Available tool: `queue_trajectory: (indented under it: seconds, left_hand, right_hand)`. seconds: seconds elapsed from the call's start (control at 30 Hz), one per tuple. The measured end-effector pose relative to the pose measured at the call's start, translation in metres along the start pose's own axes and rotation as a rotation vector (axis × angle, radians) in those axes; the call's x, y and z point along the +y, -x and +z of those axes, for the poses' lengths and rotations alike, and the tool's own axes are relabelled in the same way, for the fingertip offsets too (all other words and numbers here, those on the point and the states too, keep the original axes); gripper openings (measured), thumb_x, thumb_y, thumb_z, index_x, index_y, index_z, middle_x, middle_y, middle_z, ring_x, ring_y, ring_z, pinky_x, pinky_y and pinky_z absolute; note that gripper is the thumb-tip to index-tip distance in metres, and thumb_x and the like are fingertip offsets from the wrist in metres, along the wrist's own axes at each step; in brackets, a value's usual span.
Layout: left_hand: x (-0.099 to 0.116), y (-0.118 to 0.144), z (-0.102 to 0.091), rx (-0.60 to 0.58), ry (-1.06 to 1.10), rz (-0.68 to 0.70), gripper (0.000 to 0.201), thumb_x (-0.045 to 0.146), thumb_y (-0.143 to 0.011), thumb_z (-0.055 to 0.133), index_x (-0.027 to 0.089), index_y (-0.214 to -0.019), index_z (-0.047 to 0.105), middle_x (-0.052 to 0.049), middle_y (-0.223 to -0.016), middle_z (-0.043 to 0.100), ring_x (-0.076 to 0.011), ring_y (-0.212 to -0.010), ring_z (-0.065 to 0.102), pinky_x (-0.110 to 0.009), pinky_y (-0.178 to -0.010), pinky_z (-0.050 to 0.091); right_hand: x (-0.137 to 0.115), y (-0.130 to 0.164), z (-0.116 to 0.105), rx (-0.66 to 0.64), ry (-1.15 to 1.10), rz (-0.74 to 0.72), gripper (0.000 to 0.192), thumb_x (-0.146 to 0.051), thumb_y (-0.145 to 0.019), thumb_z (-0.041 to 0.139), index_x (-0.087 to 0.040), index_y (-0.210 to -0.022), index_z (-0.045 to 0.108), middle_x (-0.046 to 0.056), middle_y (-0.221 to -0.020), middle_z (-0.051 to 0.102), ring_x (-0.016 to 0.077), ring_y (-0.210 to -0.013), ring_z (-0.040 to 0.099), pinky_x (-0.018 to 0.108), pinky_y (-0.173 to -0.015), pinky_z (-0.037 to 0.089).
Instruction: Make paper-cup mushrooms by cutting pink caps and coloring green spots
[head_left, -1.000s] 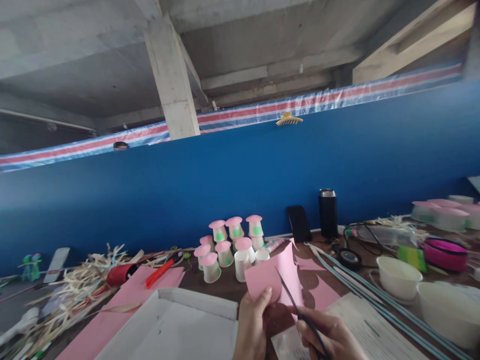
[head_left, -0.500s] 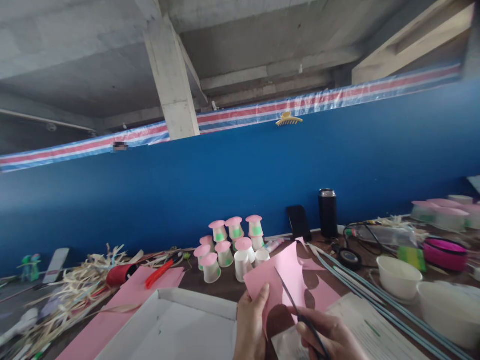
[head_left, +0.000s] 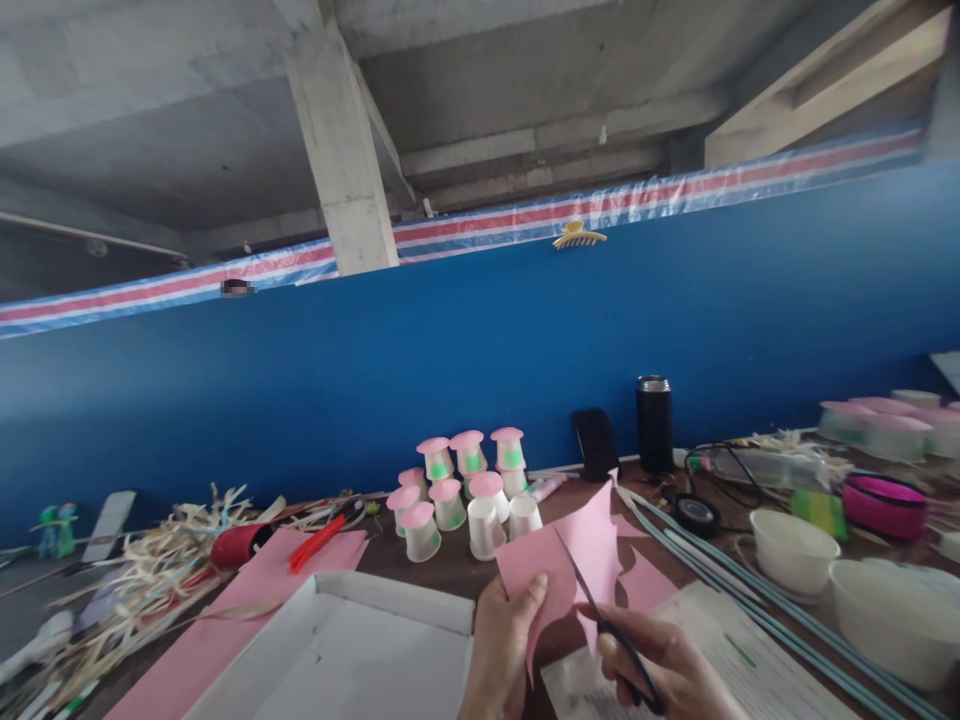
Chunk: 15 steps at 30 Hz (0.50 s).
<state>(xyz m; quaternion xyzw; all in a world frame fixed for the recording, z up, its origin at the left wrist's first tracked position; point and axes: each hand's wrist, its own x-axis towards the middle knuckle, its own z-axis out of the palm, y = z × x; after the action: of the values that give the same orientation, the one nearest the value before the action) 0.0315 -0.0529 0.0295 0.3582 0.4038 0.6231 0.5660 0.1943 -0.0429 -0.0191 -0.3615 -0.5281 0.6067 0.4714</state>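
My left hand [head_left: 501, 650] pinches the lower left edge of a pink paper sheet [head_left: 581, 550] held up at the bottom middle of the view. My right hand [head_left: 667, 672] grips black scissors [head_left: 600, 620], whose blades point up into the sheet. The paper has curved cut-outs along its right side. Just behind it stand several white paper cups with pink caps [head_left: 465, 480] on the brown table [head_left: 442, 565].
A white shallow box [head_left: 337, 655] lies at the left of my hands, with pink sheets [head_left: 247, 610] and straw strips [head_left: 157, 570] further left. White bowls [head_left: 795, 550], long thin rods [head_left: 712, 565], a black flask [head_left: 654, 425] and a phone [head_left: 596, 445] stand right, against a blue wall.
The pink sheet has turned in my left hand, its upper edge shifting, while the scissors stay in the cut. The view has tilted slightly.
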Motion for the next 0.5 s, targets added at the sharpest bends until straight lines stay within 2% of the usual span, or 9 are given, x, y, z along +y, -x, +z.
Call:
queue_trajectory:
  seconds: [0.17,0.5]
  left_hand:
    - [0.0043,0.0045,0.0046,0.034,0.038,-0.004,0.049,0.046,-0.059,0.078,0.008,-0.089,0.070,-0.013,-0.076,0.072,-0.0251,-0.068,0.066,-0.035,-0.067,0.050]
    - [0.0022,-0.0028,-0.0014,0.007,0.074,-0.021,0.049,0.043,-0.056,0.080,0.007,-0.088,0.071,-0.014,-0.077,0.071,-0.0255,-0.069,0.066,-0.038,-0.069,0.051]
  right_hand:
    - [-0.0005,0.0001,0.0026,0.048,0.003,0.008,0.054,-0.051,-0.065,0.074,-0.014,-0.104,0.073,-0.003,-0.054,0.052,0.0060,-0.042,0.045,0.020,-0.042,0.032]
    - [-0.0055,0.0030,0.0028,0.003,0.052,-0.019,0.056,-0.053,-0.066,0.071,-0.013,-0.105,0.072,-0.005,-0.051,0.042,0.0060,-0.041,0.041,0.021,-0.042,0.030]
